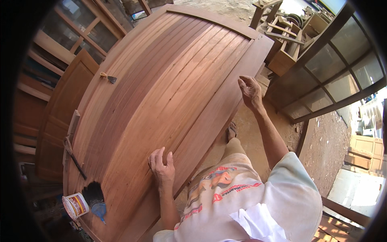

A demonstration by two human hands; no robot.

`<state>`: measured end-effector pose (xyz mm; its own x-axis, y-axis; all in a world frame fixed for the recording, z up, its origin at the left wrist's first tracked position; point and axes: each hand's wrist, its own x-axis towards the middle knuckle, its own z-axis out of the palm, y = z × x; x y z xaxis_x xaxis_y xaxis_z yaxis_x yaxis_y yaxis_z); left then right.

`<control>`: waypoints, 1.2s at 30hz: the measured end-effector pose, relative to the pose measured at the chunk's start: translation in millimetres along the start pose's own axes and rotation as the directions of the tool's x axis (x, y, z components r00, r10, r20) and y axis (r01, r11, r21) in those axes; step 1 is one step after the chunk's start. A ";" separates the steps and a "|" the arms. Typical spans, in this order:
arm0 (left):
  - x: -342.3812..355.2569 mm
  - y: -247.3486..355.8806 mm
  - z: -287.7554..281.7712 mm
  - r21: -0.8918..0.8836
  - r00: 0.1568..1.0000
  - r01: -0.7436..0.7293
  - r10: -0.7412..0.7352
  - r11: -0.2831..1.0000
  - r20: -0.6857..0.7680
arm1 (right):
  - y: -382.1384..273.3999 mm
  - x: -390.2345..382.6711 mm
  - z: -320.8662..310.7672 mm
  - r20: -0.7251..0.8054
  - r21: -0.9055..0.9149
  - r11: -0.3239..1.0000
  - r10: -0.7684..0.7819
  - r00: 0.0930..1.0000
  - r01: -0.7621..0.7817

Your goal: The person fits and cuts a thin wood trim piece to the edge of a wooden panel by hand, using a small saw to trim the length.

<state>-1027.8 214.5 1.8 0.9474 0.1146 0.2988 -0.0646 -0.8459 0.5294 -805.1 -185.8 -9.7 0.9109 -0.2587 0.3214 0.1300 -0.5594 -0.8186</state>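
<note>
A wide wooden door panel (153, 101) of reddish and pale boards lies flat before me. My left hand (162, 165) is on or just above its lower right boards, fingers loosely bent and apart, holding nothing. My right hand (250, 90) is at the panel's right frame board, fingers curved and apart with nothing visible in them; whether it touches the wood I cannot tell. A scraper (108, 78) lies near the upper left edge, a dark long-handled tool (76, 159) farther down. A black brush with a blue handle (96, 207) lies beside a white tub (75, 205) at the lower left.
Framed glass panels (338, 64) stand at the right and wooden doors (64, 109) lean at the left. Wooden boxes and scraps (286, 56) are piled at the upper right. My foot (231, 131) is on the dusty floor (318, 153) beside the panel.
</note>
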 end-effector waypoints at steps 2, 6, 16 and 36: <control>60.2 43.9 51.7 -0.032 0.998 -0.063 0.063 0.998 0.004 | 54.7 63.6 -24.2 -0.028 -0.048 0.999 0.014 1.000 -0.015; 159.8 127.6 150.4 -0.053 0.982 -0.144 0.149 0.988 0.114 | 144.4 180.0 -53.4 -0.067 -0.117 0.991 0.062 0.996 -0.070; 265.6 194.8 277.8 -0.137 0.957 -0.164 0.191 0.977 0.219 | 213.9 331.8 -47.0 0.184 -0.222 0.973 -0.027 0.983 0.068; 269.7 207.5 284.1 -0.066 0.959 -0.202 0.211 0.977 0.187 | 187.7 393.6 -64.1 0.631 -0.371 0.929 0.261 0.731 -0.011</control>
<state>-696.7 -78.1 -33.3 0.9540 -0.1659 0.2498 -0.2752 -0.8153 0.5094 -447.3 -443.1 -6.3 0.9465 0.1621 -0.2789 -0.0347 -0.8084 -0.5876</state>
